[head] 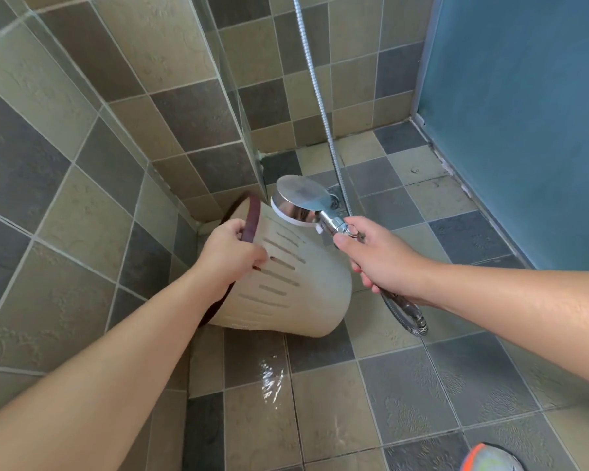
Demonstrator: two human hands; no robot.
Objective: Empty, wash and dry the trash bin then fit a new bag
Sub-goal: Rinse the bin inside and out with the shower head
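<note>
Left hand (230,254) curled over the dark brown rim (251,217) of the trash bin (296,283), fingers hooked inside the mouth, thumb outside on the slotted cream wall. Bin tipped on its side in the tiled corner, mouth toward the left wall, closed base pointing right and away from that grip, lower side close to the floor tiles (405,385).

Right hand (376,256) wrapped around the chrome handle of the shower head (298,202), thumb near the button. Round spray face just above and beside the bin wall, right of the left hand's grip. Metal hose (315,83) looping out below the right hand. Wet sheen (271,379) on the tiles below the bin. Orange-edged shoe (490,458) at bottom right.
</note>
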